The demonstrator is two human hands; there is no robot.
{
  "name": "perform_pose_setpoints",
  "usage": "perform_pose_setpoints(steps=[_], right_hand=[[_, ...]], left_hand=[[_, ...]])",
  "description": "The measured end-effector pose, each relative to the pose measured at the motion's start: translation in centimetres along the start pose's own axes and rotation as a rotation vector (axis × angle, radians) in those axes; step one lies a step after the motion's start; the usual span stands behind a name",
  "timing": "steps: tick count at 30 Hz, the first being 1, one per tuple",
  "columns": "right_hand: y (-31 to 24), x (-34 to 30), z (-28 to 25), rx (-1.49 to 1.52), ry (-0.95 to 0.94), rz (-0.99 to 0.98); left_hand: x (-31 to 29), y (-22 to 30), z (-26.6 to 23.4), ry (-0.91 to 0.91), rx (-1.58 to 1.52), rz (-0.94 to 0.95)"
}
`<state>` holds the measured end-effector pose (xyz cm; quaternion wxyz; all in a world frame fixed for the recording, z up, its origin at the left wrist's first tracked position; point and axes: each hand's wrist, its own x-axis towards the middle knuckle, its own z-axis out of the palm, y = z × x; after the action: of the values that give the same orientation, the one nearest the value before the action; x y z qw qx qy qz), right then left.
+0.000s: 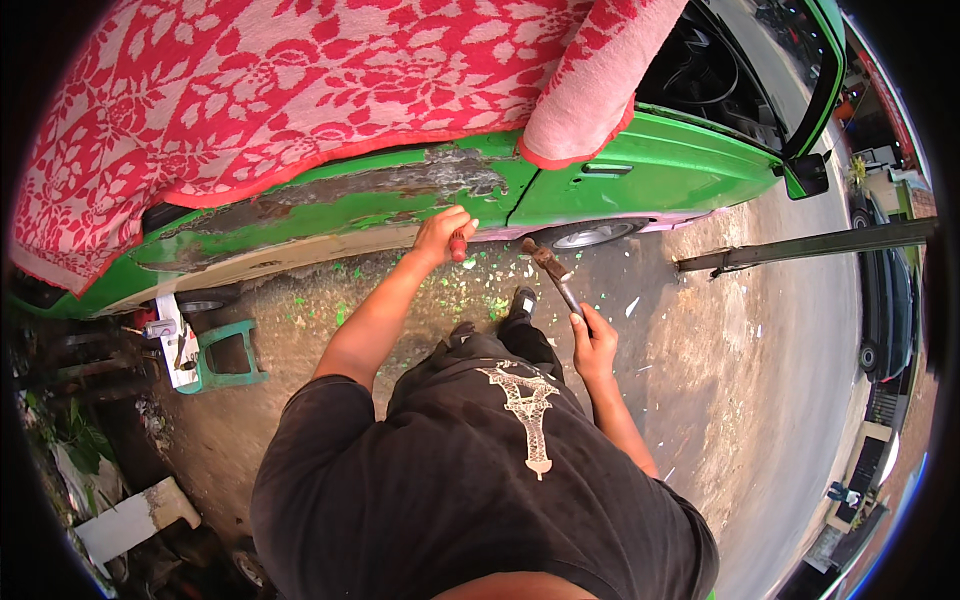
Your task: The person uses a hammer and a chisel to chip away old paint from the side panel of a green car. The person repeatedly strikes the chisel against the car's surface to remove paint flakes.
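My left hand point(441, 232) is closed around the red handle point(458, 248) of a tool, held by the car's side panel; its working end is hidden, so I cannot tell its kind. In my right hand point(594, 345) is a hammer point(556, 272), its rusty head raised toward the car and apart from it. The green car point(690, 160) stands before me. Its rear panel has a long scraped patch point(370, 190) of bare grey and brown, with green paint left in spots. Paint flakes point(490, 290) lie scattered on the ground around my feet.
A red and pink floral blanket point(300, 80) drapes over the car. At left, a green plastic stool point(228, 358) stands by a white board with small items. A post point(800, 248) rises at right, and a dark car point(886, 300) is parked across the road.
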<state>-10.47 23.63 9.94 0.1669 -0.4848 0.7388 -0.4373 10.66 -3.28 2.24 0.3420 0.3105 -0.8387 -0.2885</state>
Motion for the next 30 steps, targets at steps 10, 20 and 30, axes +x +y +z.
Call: perform_pose_setpoints(steps=[10,20,30], right_hand=[[0.8,1.6,-1.6,0.069,0.028,0.069],[3.7,4.4,-2.8,0.145,-0.023,0.133],[4.6,2.4,-3.7,0.09,-0.027,0.225]], left_hand=[[2.0,1.8,-0.1,-0.065,0.27,0.094],[4.2,1.7,1.7,-0.313,0.226,0.104],[4.7,-0.4,3.5,-0.313,0.195,0.249]])
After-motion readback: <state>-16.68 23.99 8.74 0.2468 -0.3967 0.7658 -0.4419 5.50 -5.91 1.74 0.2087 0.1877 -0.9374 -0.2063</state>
